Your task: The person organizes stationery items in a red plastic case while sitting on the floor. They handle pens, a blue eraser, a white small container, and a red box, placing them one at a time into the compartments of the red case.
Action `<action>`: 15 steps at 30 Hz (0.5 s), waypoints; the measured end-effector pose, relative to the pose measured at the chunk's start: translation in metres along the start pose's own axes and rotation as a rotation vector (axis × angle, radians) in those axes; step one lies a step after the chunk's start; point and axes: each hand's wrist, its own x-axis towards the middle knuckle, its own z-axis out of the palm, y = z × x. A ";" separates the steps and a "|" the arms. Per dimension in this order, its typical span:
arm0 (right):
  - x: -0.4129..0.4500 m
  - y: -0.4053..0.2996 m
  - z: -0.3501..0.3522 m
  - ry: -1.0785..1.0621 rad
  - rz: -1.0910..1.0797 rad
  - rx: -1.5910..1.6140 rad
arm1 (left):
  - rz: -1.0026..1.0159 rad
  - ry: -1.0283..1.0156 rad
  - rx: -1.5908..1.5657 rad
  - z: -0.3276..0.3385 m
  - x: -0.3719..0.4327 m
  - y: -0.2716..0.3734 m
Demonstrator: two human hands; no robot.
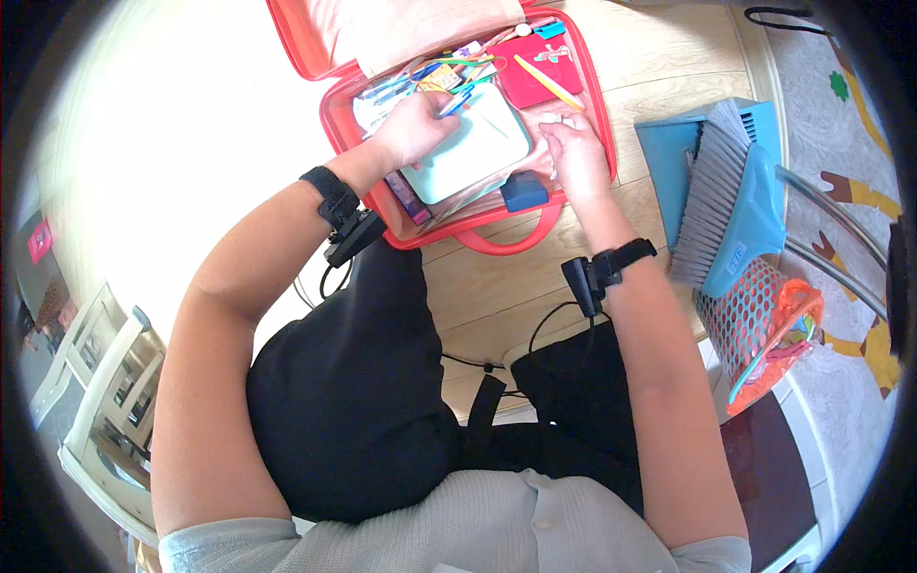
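Note:
A red suitcase lies open on the floor before me, its lid folded back at the far side. My left hand grips some blue-and-white pens above a pale mint flat box. My right hand is at the right side of the case, fingers pinched around small white pieces that I cannot identify. Just beyond those fingers a yellow stick-shaped item rests on a red flat pouch. A dark blue small box sits by the near wall. Pens and coloured bands crowd the far left.
To the right, a blue dustpan stands with a grey-bristled broom. Nearer is a perforated bin with an orange liner. A patterned rug lies beyond. Pale chairs stand at left. Black cables run between my legs.

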 end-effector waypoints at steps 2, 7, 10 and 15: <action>0.001 0.000 -0.014 0.201 -0.473 -0.240 | 0.019 0.010 -0.012 0.004 0.005 0.000; -0.027 -0.085 -0.110 0.293 -0.429 -0.054 | 0.209 0.165 0.149 -0.005 0.001 0.003; -0.009 -0.150 -0.203 0.571 -0.537 0.078 | 0.083 0.075 0.007 -0.014 -0.018 0.006; 0.060 -0.242 -0.341 1.079 -0.913 -0.046 | 0.014 0.055 -0.110 -0.015 -0.034 0.018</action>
